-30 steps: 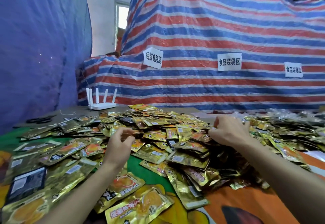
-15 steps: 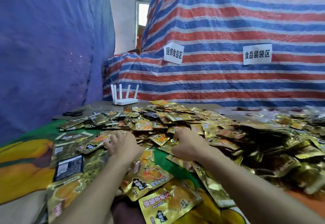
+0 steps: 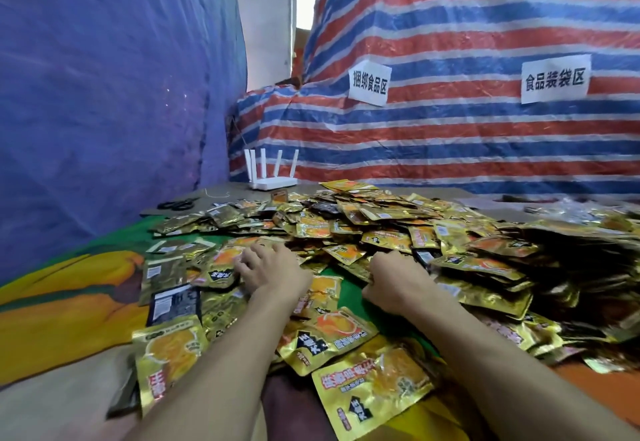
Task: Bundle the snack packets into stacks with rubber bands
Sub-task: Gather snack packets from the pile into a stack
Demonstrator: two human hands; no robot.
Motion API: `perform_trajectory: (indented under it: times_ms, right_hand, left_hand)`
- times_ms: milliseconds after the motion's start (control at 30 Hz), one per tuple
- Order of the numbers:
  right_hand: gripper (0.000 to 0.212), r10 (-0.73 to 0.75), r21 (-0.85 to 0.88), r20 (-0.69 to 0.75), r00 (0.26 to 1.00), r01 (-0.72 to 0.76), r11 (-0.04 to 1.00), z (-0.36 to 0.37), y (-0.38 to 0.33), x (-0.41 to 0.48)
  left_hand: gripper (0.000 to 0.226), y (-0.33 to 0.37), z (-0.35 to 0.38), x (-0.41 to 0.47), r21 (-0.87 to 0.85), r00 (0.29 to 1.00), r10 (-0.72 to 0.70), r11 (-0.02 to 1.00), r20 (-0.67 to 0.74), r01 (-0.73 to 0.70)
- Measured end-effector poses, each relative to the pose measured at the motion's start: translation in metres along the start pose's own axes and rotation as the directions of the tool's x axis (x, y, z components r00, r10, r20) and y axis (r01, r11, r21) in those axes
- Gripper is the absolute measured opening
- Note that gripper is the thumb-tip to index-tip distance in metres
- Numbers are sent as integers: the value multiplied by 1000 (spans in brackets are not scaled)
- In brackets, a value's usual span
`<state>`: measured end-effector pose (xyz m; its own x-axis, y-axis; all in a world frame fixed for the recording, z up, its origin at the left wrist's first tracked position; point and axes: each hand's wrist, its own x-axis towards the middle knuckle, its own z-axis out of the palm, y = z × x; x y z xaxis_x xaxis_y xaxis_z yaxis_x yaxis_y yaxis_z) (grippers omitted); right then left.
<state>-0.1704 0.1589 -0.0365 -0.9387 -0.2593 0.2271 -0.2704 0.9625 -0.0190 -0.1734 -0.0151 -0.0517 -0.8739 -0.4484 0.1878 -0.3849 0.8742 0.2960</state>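
Heaped glossy gold foil snack packets (image 3: 381,229) judged light, slippery, best pinched at sealed edges; left hand (image 3: 273,270) rests flat on them, right hand (image 3: 394,279) curled, grasp indeterminable.

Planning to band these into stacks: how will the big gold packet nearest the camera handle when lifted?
The nearest gold packet looks thin and wrinkled, so probably light and floppy. Its glossy foil likely slips against others; the pile behind lies slumped, so stacks may slide.
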Motion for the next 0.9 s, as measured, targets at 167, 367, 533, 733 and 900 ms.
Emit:
perform_trajectory:
  times_ms: [167, 367, 533, 733, 900]
  right_hand:
    - [16, 49, 120, -74, 996, -40, 992, 4, -5, -5]
    - [9, 96, 227, 82, 992, -112, 967, 4, -5, -10]
    - [33, 83, 143, -50, 995, -75, 987, 7, -14, -15]
    - [27, 88, 200, -165, 982, -54, 978, 1, -12, -17]
    - [8, 96, 186, -359, 928, -29, 982, -13, -8, -17]
  left_hand:
    - [47, -1, -4, -1, 46, 996, 24, 999, -84, -20]
    - [40, 0, -6, -5, -20, 995, -82, 997, -56, 81]
    - [33, 2, -9, -5, -106, 988, 2, 994, -157, -19]
    - [28, 5, -22, -9, -254, 904, 50, 952, -425, -172]
    - [15, 10, -30, -12, -408, 809, 47, 845, -587, -345]
